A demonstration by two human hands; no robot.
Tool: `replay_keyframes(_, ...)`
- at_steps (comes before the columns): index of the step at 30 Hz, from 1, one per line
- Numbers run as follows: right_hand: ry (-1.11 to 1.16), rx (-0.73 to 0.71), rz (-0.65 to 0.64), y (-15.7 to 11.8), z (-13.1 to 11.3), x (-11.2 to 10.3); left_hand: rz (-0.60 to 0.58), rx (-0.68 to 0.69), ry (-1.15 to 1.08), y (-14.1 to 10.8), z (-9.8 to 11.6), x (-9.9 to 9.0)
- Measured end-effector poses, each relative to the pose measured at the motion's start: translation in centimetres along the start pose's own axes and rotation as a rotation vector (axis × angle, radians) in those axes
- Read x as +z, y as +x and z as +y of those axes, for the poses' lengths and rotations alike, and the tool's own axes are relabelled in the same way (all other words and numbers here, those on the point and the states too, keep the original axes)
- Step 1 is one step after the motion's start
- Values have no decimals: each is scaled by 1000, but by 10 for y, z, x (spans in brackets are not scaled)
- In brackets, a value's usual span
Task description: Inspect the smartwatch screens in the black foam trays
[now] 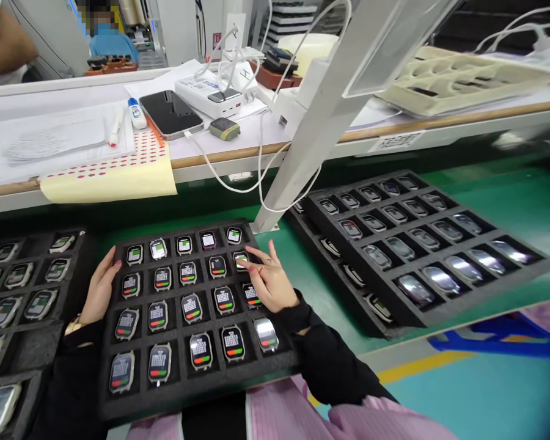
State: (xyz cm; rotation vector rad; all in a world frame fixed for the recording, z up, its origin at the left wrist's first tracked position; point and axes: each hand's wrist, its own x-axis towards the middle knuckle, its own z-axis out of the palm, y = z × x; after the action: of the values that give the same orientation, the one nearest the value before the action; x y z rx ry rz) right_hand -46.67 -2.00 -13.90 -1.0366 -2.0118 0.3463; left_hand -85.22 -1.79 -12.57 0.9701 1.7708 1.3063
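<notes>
1. I see a black foam tray (119, 400) of smartwatch bodies resting on my lap at the edge of the green conveyor belt (508, 208). Its long axis runs left to right, and its far edge points away from me.
2. The tray holds four rows of five watches, each upright in its own pocket. Most screens are lit, showing white text with red and green bars.
3. My left hand (99, 290) grips the tray's left edge, fingers curled over the rim.
4. My right hand (270, 282) lies on the tray's right side, fingers loosely spread. One fingertip touches a lit watch (241, 260) in the second row, rightmost column.
5. More watch trays (421, 244) lie nearby on either side.
</notes>
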Motion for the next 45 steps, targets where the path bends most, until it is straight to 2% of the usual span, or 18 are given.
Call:
replay_keyframes(7, 24, 43, 90, 3, 2, -3, 5, -10, 8, 0, 1, 1)
replay_keyframes(14, 4, 57, 41, 31, 17, 2, -10, -35, -50, 2, -4, -1)
replay_keyframes(22, -74, 33, -22, 55, 30, 23, -29, 4, -40, 2, -3, -1)
replay_keyframes(25, -120, 26, -45, 55, 31, 23, -31, 7, -40, 2, -4, -1)
replay_keyframes(29, -175, 97, -5, 60, 38, 15, -36, -11, -62, 3, -5, -1)
replay_keyframes(37, -197, 145, -120, 85, 55, 22, -46, -20, -77, 2, -6, -1)
replay_keyframes(41, -154, 135, -147, 88, 52, 21, -74, -20, -77, 2, -10, -2)
replay_keyframes(45, -65, 80, -198, 96, 35, 26, -99, 20, -92, 3, -14, -2)
